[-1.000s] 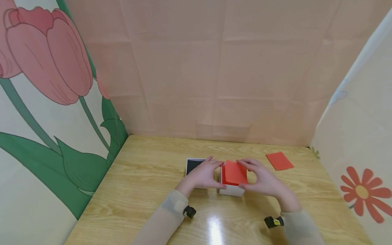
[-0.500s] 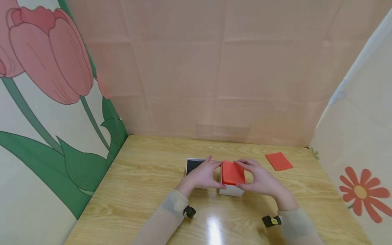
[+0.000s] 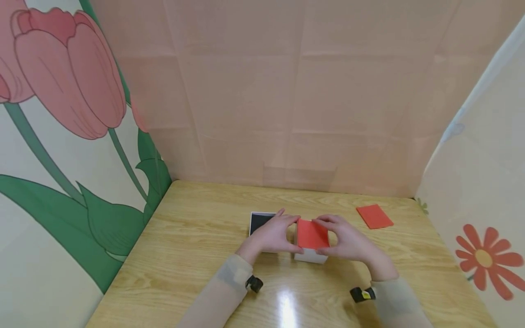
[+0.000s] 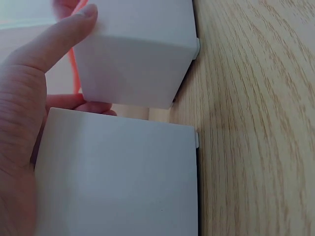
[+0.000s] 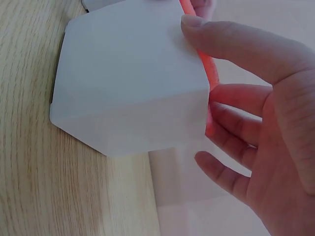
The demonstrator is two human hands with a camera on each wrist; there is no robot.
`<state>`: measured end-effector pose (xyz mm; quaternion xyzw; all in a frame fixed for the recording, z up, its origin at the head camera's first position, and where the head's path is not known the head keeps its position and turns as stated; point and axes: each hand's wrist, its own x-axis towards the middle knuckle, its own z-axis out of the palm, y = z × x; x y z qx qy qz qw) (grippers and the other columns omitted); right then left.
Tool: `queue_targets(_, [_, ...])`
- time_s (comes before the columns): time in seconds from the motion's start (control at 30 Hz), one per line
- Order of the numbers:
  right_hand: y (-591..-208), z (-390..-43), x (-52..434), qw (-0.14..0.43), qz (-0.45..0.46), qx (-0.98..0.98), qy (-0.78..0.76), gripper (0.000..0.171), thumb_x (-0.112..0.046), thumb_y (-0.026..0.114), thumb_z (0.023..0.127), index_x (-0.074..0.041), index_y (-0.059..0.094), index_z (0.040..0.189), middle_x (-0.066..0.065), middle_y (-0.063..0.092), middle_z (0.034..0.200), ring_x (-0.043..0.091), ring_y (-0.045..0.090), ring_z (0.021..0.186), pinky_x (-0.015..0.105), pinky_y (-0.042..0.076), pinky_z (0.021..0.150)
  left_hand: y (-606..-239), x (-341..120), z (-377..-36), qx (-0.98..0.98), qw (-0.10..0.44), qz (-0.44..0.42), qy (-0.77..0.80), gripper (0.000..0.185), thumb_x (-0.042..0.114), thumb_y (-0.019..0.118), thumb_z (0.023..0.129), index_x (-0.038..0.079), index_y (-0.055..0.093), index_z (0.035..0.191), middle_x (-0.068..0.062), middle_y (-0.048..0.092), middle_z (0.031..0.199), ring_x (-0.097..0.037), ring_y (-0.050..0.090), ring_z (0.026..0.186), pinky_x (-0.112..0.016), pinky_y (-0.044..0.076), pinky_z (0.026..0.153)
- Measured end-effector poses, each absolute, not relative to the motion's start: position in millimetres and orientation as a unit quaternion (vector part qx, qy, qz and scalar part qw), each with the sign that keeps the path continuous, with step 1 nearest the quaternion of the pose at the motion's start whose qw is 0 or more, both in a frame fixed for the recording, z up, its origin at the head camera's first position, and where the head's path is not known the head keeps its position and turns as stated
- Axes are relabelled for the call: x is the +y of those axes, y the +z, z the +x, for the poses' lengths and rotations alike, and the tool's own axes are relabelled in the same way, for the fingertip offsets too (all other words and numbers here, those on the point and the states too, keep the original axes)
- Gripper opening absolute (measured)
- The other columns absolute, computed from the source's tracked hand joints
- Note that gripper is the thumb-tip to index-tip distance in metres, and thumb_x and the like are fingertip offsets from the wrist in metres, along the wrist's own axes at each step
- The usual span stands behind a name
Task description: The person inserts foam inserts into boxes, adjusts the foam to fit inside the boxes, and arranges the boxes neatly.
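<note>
A small white box [image 3: 310,256] stands on the table between the two hands, with a square red sheet [image 3: 313,234] over its top opening. My left hand [image 3: 275,231] grips the box at its left side, thumb on the front face near the upper edge, fingers behind. My right hand [image 3: 348,240] spans the red sheet's right edge. In the right wrist view its thumb [image 5: 216,39] presses by the box's top edge, while fingers [image 5: 241,101] touch the red edge [image 5: 210,71]. Under the left forearm side sits a second white box with a dark inside [image 3: 259,222], partly hidden by that hand.
Another square red sheet [image 3: 374,216] lies on the wooden table [image 3: 197,218] at the back right. A pinkish cloth hangs behind the table, and flower-printed panels rise on the left and right. Each wrist carries a small black camera [image 3: 254,284].
My right hand has shifted slightly left, bringing the red sheet from hanging past the box's right side to lying square over its top. The left hand has stayed in place.
</note>
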<state>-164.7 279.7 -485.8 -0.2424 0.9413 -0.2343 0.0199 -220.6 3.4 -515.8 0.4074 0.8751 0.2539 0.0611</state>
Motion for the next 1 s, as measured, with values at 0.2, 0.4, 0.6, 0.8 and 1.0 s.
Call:
queue_targets(0.2, [-486, -165, 280, 0.016, -0.244, 0.941, -0.233, 0.074, -0.043, 0.093, 0.084, -0.013, 0.066, 0.147, 0.010, 0.058, 0.146, 0.035, 0.055, 0.131, 0.058, 0.058, 0.100, -517, 4, -220, 0.878, 0.062, 0.400, 0.256, 0.102, 0.062, 0.084, 0.086, 0.006, 0.046, 0.162, -0.002, 0.052, 0.161, -0.015, 0.046, 0.150, -0.040, 0.007, 0.133])
queue_targets(0.4, [-486, -164, 281, 0.019, -0.240, 0.941, -0.236, 0.077, -0.042, 0.093, 0.085, -0.013, 0.063, 0.150, 0.010, 0.058, 0.146, 0.036, 0.054, 0.131, 0.058, 0.057, 0.101, -517, 4, -220, 0.882, 0.068, 0.390, 0.257, 0.105, 0.063, 0.084, 0.086, 0.008, 0.042, 0.165, -0.001, 0.049, 0.163, -0.023, 0.037, 0.156, -0.044, 0.012, 0.133])
queue_targets(0.6, [-485, -164, 277, 0.004, -0.247, 0.941, -0.232, 0.080, -0.042, 0.093, 0.084, -0.012, 0.063, 0.151, 0.010, 0.058, 0.147, 0.035, 0.054, 0.132, 0.058, 0.058, 0.101, -517, 5, -220, 0.882, 0.066, 0.393, 0.253, 0.104, 0.063, 0.084, 0.086, 0.007, 0.043, 0.164, -0.001, 0.049, 0.163, -0.019, 0.039, 0.155, -0.042, 0.010, 0.133])
queue_targets(0.8, [-486, -166, 264, -0.031, -0.265, 0.940, -0.211, 0.076, -0.043, 0.091, 0.086, -0.010, 0.064, 0.149, 0.010, 0.060, 0.146, 0.034, 0.056, 0.127, 0.048, 0.063, 0.089, -517, 7, -221, 0.878, 0.057, 0.405, 0.248, 0.103, 0.064, 0.083, 0.086, 0.008, 0.044, 0.164, -0.002, 0.050, 0.162, -0.013, 0.047, 0.149, -0.037, 0.004, 0.133])
queue_targets(1.0, [-490, -167, 252, -0.056, -0.255, 0.947, -0.187, 0.075, -0.050, 0.090, 0.086, -0.011, 0.068, 0.146, 0.009, 0.062, 0.143, 0.033, 0.058, 0.123, 0.059, 0.056, 0.095, -519, 8, -222, 0.874, 0.046, 0.416, 0.245, 0.103, 0.062, 0.084, 0.086, 0.006, 0.044, 0.163, -0.003, 0.053, 0.161, -0.012, 0.048, 0.148, -0.036, 0.003, 0.133])
